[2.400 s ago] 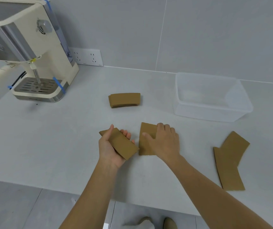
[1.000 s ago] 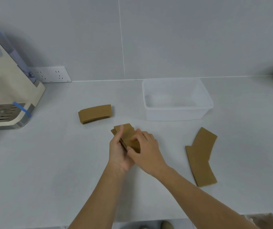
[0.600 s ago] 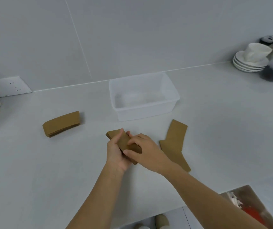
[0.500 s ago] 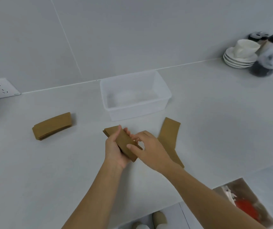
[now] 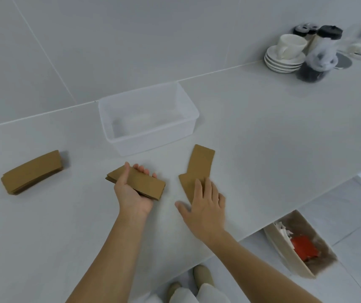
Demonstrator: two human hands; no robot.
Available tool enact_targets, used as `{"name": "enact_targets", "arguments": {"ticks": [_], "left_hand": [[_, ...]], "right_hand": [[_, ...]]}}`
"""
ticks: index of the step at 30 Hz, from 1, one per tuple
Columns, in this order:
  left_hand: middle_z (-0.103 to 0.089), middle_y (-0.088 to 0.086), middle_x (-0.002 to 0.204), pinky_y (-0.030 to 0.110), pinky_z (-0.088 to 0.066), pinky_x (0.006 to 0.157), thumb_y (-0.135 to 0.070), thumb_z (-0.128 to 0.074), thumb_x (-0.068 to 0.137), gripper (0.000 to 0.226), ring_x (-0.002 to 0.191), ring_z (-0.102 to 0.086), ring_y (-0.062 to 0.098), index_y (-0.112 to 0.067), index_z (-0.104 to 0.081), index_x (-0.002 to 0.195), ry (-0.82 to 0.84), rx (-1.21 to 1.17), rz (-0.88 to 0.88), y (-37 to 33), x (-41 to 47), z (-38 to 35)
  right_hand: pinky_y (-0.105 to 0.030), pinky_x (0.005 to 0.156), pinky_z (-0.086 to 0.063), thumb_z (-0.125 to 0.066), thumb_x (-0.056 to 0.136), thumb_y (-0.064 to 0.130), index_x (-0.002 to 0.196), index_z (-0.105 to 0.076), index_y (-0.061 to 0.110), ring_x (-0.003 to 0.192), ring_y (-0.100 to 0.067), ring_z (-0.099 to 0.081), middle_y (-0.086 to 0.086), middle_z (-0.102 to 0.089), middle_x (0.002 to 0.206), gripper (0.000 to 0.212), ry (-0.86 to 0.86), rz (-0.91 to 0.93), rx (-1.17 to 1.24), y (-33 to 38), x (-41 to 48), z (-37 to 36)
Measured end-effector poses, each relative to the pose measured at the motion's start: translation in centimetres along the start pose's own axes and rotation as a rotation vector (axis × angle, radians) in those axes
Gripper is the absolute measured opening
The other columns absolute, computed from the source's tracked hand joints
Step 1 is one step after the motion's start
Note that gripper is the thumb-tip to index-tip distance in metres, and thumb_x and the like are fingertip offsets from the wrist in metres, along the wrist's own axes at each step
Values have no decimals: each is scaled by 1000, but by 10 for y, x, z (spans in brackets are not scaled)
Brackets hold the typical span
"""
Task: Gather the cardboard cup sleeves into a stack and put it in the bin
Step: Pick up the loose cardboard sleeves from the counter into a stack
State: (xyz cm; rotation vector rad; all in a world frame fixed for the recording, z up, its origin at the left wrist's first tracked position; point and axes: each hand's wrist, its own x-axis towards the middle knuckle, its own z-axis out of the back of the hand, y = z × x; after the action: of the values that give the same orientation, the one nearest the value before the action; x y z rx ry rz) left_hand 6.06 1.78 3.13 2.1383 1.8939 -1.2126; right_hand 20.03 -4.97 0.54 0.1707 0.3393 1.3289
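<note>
Clamping a small stack of cardboard sleeves (image 5: 139,182), the left hand (image 5: 131,193) has its grip closed around it, thumb on top and fingers beneath, just above the desk (image 5: 273,127). The right hand (image 5: 205,204), which pinched this stack half a second ago, now lies flat with its grip spread apart on the nearer of two loose sleeves (image 5: 198,171), which overlap near the desk's front edge. One more pile (image 5: 32,171) sits toward the left edge. All are flat, curved, brown. One clear bin (image 5: 149,119) stands behind, near the back edge.

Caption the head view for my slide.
Left hand holds a sleeve stack; right hand presses loose sleeves beside bin.
</note>
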Motion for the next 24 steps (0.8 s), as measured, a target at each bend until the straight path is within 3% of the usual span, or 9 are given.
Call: {"name": "enact_targets", "arguments": {"ticks": [7, 12, 18, 21, 24], "left_hand": [[-64, -1, 70, 36, -49, 84, -35, -68, 76, 23, 65, -60, 15, -13, -63, 81, -23, -24, 23, -9, -3, 13], [-67, 1, 68, 37, -49, 82, -38, -69, 74, 27, 67, -61, 17, -12, -66, 77, 4, -38, 38, -19, -7, 21], [-70, 4, 76, 36, -57, 70, -45, -72, 69, 38, 72, -66, 20, -10, -69, 83, 53, -52, 74, -26, -12, 18], [-69, 5, 84, 36, -57, 73, -51, -72, 65, 51, 77, -67, 21, -10, -66, 95, 120, -36, 113, -26, -15, 13], [-69, 8, 97, 41, -53, 87, -54, -74, 59, 62, 93, -65, 25, -9, -66, 101, 194, -6, 147, -24, -16, 9]], "right_hand": [[-36, 92, -32, -43, 88, 34, 130, -32, 12, 114, -27, -42, -8, -46, 130, 49, -71, 53, -55, 14, 5, 10], [-34, 90, -33, -49, 82, 33, 117, -44, 12, 108, -25, -45, -7, -54, 117, 41, -58, 50, 61, 22, 16, 27], [-33, 94, -30, -56, 81, 31, 118, -47, 9, 109, -24, -43, -6, -53, 116, 43, -148, 110, 352, 47, 29, 59], [-31, 97, -29, -58, 82, 33, 120, -49, 11, 113, -22, -42, -4, -52, 122, 45, -140, 187, 461, 61, 29, 70], [-33, 100, -33, -59, 82, 37, 119, -50, 13, 115, -19, -43, -3, -52, 124, 45, -133, 263, 522, 73, 25, 72]]}}
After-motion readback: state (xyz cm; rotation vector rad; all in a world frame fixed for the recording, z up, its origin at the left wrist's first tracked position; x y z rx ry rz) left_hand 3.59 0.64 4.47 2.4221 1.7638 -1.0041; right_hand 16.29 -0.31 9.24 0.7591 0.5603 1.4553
